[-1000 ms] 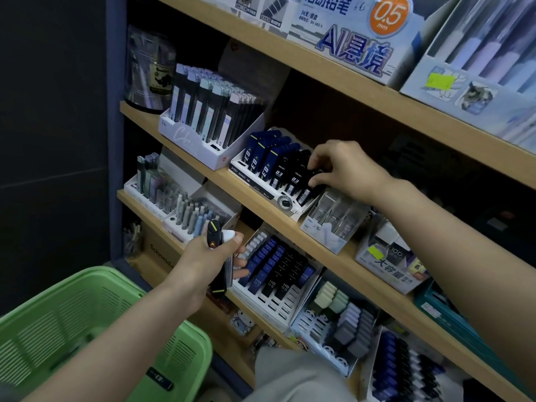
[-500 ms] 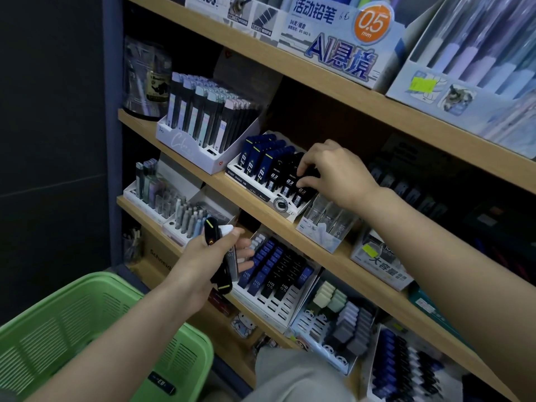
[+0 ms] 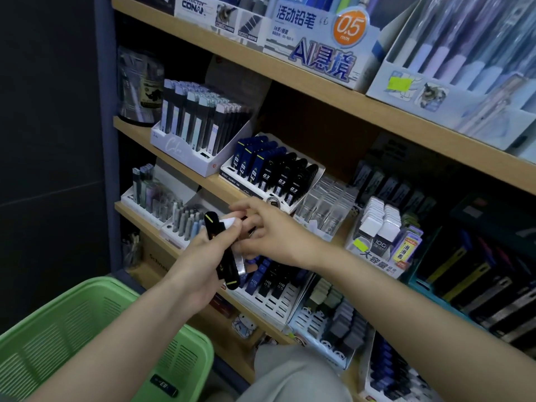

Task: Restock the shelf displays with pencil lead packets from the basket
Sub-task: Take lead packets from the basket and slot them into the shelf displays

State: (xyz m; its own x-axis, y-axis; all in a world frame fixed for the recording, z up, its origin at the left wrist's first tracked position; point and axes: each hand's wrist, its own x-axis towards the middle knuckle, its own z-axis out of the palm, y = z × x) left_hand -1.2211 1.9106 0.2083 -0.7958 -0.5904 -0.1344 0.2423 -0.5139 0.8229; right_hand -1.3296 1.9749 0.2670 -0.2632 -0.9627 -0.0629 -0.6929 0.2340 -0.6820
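Packets in hand: sitting as a bundle of packets (image 3: 229,271) at the centre of the frame, mostly black with yellow stripes, plus a clear one with a white cap.
Left hand (image 3: 203,262): clasping the bundle with fingers curled round it, and carrying it higher and further right than a second ago.
Right hand (image 3: 278,236): no longer working at the display above. Now reaching into the bundle from the right, fingertips touching its upper end near the white cap. Not possible to tell whether it is already pinching a packet or only feeling for one.
0.3 tray (image 3: 232,177): standing just above both hands, towards the upper middle, and showing blue and black packets in its rows.
Meaning for the task: probably finishing one placement and starting to draw the next packet from the bundle.
HB 0.5 tray (image 3: 275,303): lying directly below the hands, showing open slots along its front and likely awaiting stock.
Basket (image 3: 58,311): sitting at the lower left, green, and holding one loose packet (image 3: 164,385) near the bottom edge of the frame.
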